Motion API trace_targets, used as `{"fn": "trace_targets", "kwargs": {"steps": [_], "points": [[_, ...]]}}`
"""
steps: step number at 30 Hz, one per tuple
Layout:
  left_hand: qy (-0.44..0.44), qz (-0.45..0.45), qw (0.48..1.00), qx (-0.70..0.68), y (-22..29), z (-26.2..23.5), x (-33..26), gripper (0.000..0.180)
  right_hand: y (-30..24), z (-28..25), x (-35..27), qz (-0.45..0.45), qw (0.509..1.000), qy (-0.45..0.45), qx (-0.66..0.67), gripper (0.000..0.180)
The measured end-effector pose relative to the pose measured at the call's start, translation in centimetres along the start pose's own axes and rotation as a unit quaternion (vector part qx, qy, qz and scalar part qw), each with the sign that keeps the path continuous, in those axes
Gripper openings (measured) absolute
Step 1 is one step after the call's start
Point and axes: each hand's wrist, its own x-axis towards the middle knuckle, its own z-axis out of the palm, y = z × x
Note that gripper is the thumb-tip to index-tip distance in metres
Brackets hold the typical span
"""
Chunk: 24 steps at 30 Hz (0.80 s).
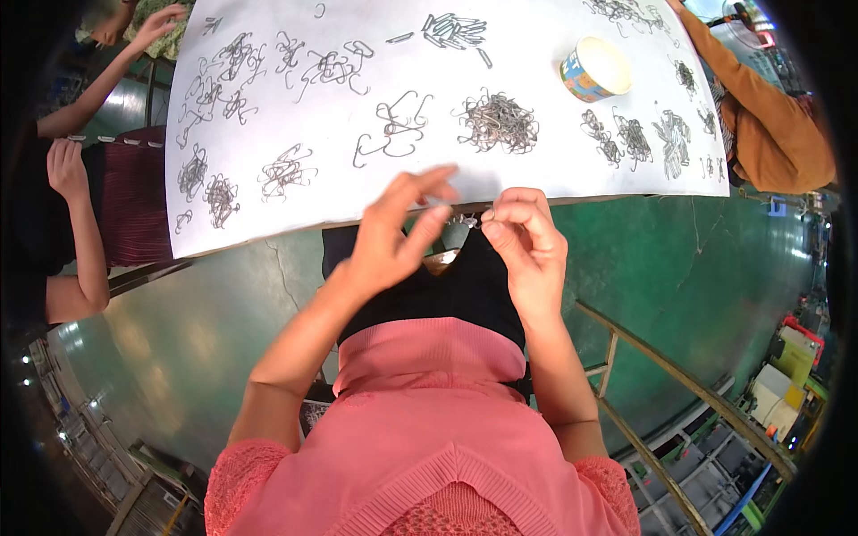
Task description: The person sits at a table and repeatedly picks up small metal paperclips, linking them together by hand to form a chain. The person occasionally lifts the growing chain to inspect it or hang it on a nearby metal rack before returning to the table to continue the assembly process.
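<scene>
At the near edge of the white-covered table (357,196), my right hand (534,239) is closed in a pinch, thumb against forefinger. A small shiny metal piece (468,221) shows at its fingertips; its exact shape is too small to make out. My left hand (393,232) is beside it on the left, fingers apart and slightly blurred, holding nothing that I can see. Just beyond my hands lies a dense pile of bent wire hooks (499,122). Larger, looser wire hooks (393,129) are spread to its left.
A printed paper cup (597,70) stands on the table's right half. More piles of wire hooks (286,172) and flat metal pieces (454,31) lie around. Other people's arms (76,192) and an orange-brown sleeve (751,103) flank the table. A metal frame (661,357) stands at right.
</scene>
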Motion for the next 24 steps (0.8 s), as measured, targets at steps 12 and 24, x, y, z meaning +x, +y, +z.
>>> {"fn": "trace_targets", "kwargs": {"steps": [12,24], "points": [[-0.131,0.24,0.783,0.559,-8.5,2.7,19.6,0.026,0.0,-0.6,-1.4,-0.016,1.0,0.022,-0.005,0.007],[-0.09,-0.052,0.979,0.176,-3.7,3.7,16.6,0.013,0.3,-0.8,-1.7,0.024,0.996,0.029,0.08,0.006]]}}
